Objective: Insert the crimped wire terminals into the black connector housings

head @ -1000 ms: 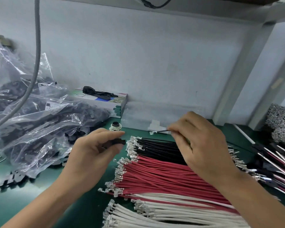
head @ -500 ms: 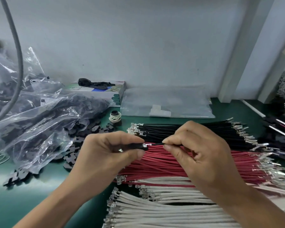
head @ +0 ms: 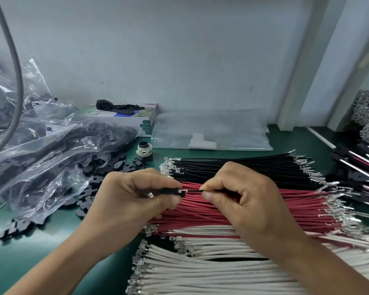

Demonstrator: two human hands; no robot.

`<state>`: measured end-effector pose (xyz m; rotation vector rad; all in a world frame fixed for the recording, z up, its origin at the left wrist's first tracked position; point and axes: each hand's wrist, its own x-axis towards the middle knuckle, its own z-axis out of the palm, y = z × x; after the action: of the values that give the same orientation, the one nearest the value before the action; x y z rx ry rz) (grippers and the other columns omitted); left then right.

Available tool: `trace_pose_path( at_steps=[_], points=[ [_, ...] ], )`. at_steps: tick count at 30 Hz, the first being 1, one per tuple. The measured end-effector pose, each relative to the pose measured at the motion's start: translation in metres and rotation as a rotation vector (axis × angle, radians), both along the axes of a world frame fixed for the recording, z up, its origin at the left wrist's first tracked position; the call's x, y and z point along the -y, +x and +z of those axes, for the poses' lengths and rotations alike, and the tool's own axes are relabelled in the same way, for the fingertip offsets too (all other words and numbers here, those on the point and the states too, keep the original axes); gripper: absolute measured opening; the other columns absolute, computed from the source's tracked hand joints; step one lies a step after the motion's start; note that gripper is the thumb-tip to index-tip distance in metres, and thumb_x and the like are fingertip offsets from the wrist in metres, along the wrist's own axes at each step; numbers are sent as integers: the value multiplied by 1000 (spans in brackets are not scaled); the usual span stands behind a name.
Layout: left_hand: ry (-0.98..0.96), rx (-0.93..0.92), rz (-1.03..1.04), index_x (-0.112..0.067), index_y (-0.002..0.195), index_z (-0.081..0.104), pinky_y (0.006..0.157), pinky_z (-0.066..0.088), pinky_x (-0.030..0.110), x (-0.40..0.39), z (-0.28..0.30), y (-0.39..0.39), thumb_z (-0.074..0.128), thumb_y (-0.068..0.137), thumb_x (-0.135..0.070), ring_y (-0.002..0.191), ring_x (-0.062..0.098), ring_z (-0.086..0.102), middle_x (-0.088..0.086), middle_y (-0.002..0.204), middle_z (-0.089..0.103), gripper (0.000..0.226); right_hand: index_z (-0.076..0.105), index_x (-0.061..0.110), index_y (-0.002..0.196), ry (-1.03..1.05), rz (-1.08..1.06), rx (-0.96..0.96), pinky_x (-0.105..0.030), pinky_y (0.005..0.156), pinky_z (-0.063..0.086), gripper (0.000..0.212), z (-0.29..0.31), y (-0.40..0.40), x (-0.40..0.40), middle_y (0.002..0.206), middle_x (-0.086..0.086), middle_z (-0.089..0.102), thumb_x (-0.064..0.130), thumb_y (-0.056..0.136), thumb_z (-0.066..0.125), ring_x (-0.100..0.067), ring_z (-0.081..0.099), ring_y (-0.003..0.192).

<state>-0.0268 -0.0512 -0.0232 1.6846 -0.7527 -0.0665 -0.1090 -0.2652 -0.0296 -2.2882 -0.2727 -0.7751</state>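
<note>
From the head camera, the left hand (head: 134, 201) pinches a small black housing (head: 175, 191) between thumb and forefinger, held above the desk (head: 30, 241) in front of the red wires (head: 254, 209). The housing lies level, its long axis running left to right, its open end facing right. The right hand (head: 249, 205) pinches a black wire (head: 193, 190) between thumb and forefinger just beside that opening; the wire also runs left to right, and its metal tip (head: 183, 190) points left and meets the housing's mouth. How far the tip sits inside cannot be told. Most of the housing is covered by the left fingers (head: 164, 182), and the rest of the wire disappears inside the right palm.

Below the hands lie three flat rows: black wires (head: 243, 167) farthest, red wires in the middle, white wires (head: 200, 273) nearest, partly cut off by the lower edge. Clear bags (head: 41, 156) of black parts fill the left, with loose housings (head: 107, 167) spilled beside them. A box (head: 124, 120), a small spool (head: 144, 150) and a flat plastic bag (head: 211, 133) stand near the wall. Finished wire sets (head: 362, 162) lie at the right edge.
</note>
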Motion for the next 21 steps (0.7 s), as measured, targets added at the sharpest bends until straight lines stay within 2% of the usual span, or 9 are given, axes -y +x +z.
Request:
trace_pose_path(
  at_steps=[2, 6, 8, 12, 17, 21],
  points=[
    [-8, -50, -45, -22, 88, 85, 57, 55, 22, 0, 0, 1, 86, 69, -14, 67, 18, 71, 9, 82, 76, 20, 77, 21, 86, 12, 6, -4, -19, 70, 46, 6, 1, -1, -1, 81, 15, 62, 24, 87, 71, -10, 64, 82],
    [81, 85, -18, -28, 86, 85, 58, 52, 17, 2, -2, -1, 86, 69, -20, 64, 11, 68, 3, 87, 77, 19, 75, 18, 84, -181, -32, 67, -23, 64, 47, 8, 3, -2, -11, 81, 15, 60, 22, 88, 70, -5, 57, 75],
    [81, 99, 2, -30, 86, 84, 58, 53, 16, 2, -3, -1, 85, 69, -22, 64, 10, 69, 2, 86, 77, 19, 75, 18, 85, -180, -32, 68, -23, 64, 47, 8, 2, -2, -10, 81, 14, 60, 22, 89, 69, -5, 57, 75],
    [5, -7, 11, -28, 87, 84, 55, 55, 22, 4, -3, -1, 85, 68, -24, 66, 17, 72, 7, 80, 77, 19, 76, 22, 88, -110, -26, 19, -21, 68, 47, 12, 2, -1, -5, 82, 16, 61, 31, 91, 67, -6, 60, 79],
    [-2, 20, -29, -19, 87, 85, 60, 53, 16, 5, -3, -3, 85, 70, -13, 64, 17, 71, 9, 76, 75, 18, 72, 18, 84, -169, -59, 68, -15, 68, 40, 16, -2, 2, -13, 81, 16, 57, 29, 93, 65, -3, 54, 75],
    [13, 65, -18, -23, 86, 85, 59, 51, 15, 5, -2, -4, 85, 70, -14, 63, 14, 70, 6, 79, 75, 19, 71, 17, 87, -196, -46, 103, -23, 68, 46, 16, -2, 3, -17, 83, 13, 57, 28, 95, 63, -6, 55, 76]
  ],
)
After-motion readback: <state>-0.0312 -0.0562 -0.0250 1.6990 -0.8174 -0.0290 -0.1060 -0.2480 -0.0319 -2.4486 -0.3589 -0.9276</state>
